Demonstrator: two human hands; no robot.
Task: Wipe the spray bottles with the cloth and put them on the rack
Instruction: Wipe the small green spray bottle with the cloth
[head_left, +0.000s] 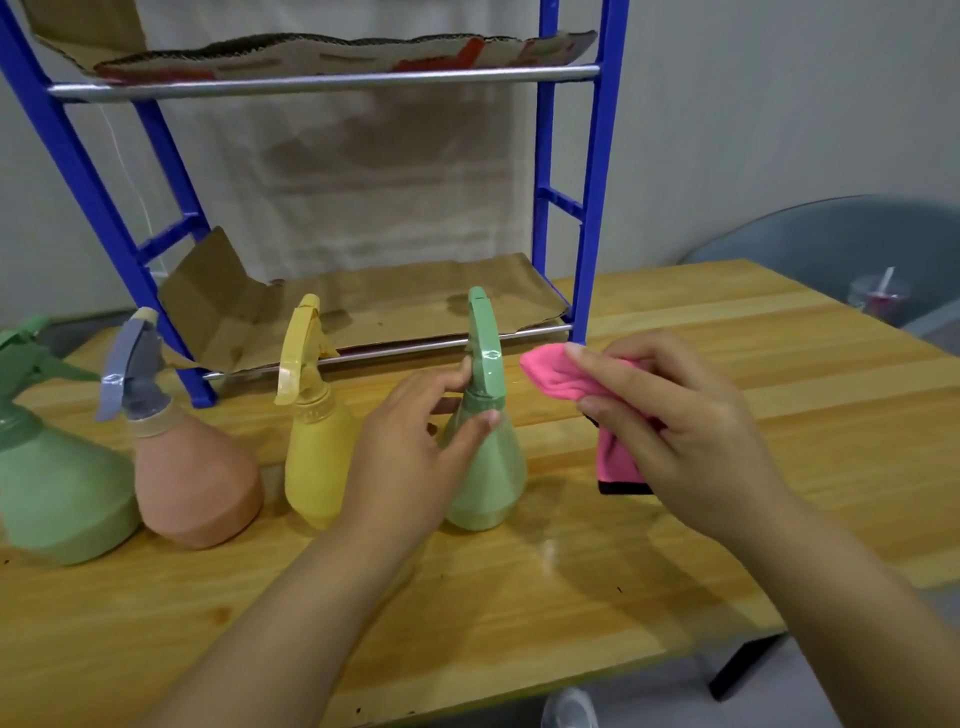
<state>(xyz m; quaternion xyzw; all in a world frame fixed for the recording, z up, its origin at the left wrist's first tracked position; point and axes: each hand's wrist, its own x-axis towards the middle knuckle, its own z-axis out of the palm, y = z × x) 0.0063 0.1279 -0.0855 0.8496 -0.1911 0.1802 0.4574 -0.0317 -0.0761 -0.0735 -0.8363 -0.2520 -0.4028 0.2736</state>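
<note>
Several spray bottles stand in a row on the wooden table (571, 597). My left hand (415, 452) grips the neck of the small green bottle (491, 478), thumb in front and fingers behind the trigger. My right hand (675, 421) holds a bunched pink cloth (556, 376) just right of that bottle's head, a little apart from it. Left of it stand a yellow bottle (311, 457), a pink bottle with a grey-blue head (197, 483) and a large green bottle (57, 499). The blue rack (589, 208) stands behind them.
Brown cardboard (395, 306) lines the rack's lower shelf, and torn cardboard (337, 52) lies on the upper one. A grey chair (831, 244) with a small cup (880, 299) is at the far right. The table's edge runs along the bottom right.
</note>
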